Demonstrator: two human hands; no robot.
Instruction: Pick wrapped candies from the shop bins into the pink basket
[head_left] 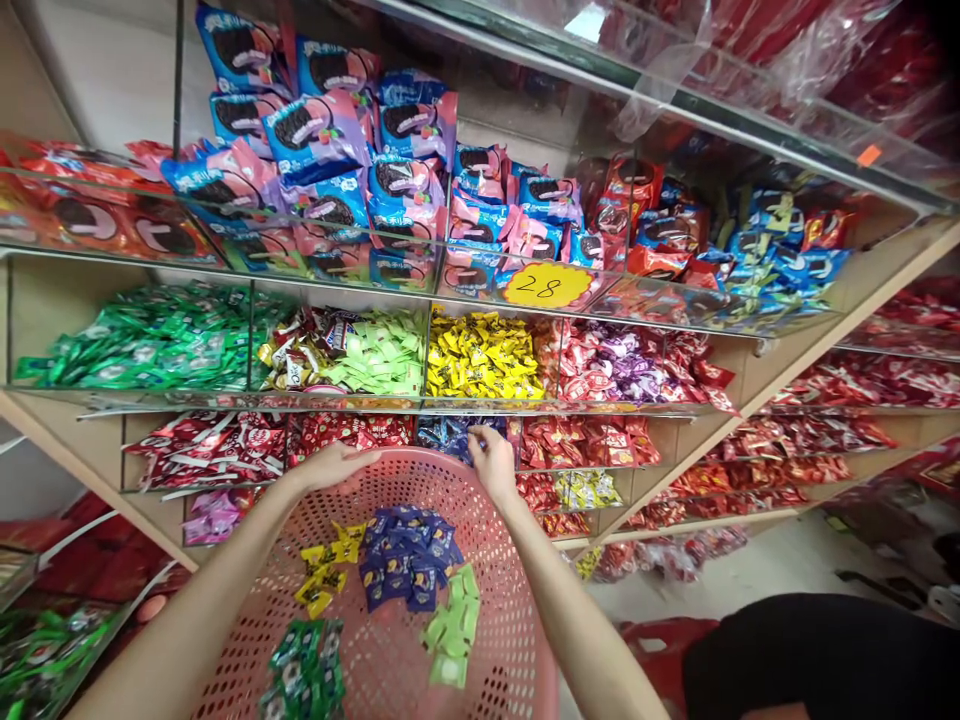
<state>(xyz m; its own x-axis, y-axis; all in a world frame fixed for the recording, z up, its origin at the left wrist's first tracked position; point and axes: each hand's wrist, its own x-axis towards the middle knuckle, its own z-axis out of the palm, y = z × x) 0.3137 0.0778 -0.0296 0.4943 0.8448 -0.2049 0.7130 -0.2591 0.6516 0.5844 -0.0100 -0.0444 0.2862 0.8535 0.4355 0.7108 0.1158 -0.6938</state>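
Observation:
A pink perforated basket (499, 600) holds separate groups of wrapped candy: dark blue (409, 560), yellow (326, 565), light green (454, 620) and dark green (304, 670). My left hand (337, 465) grips the basket's far rim at the left, its fingers bent over the edge. Just beyond the rim, my right hand (491, 460) reaches into the shelf compartment of dark blue packets (442, 435). Its fingers are bent together at the packets; whatever is between them is too small to make out.
Shelves hold green candy (157, 340), yellow candy (484, 355) and red packets (217, 450), with blue-pink cookie packs (315, 135) above. A yellow price tag (547, 286) hangs on the upper shelf. Something black (817, 655) stands at the lower right.

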